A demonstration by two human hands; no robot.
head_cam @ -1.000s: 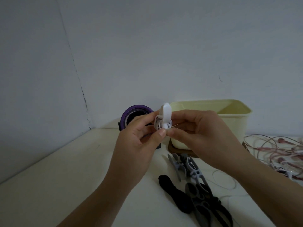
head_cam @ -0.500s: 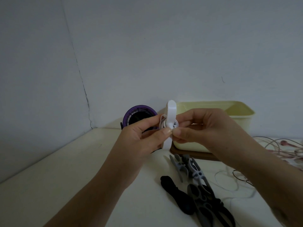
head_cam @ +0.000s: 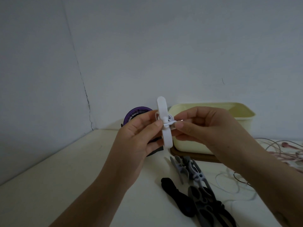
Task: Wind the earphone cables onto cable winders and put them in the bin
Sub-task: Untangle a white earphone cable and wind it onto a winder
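Note:
I hold a white cable winder (head_cam: 164, 126) upright in front of me, with white earphone cable coiled around its middle. My left hand (head_cam: 136, 136) grips the winder from the left, thumb against its waist. My right hand (head_cam: 201, 126) pinches the white cable end (head_cam: 171, 123) at the winder's centre, where a small metal plug tip shows. The cream bin (head_cam: 239, 115) stands on a brown base just behind my right hand.
Several grey and black cable winders (head_cam: 199, 190) lie on the white table below my hands. Loose white cable (head_cam: 229, 187) and a tangle of pink earphones (head_cam: 288, 151) lie at the right. A purple round object (head_cam: 132, 113) stands behind my left hand, near the wall corner.
The winder has turned upright and shows its full length. My hands have risen slightly, and my right hand has shifted from the coil to pinching the cable end at its centre.

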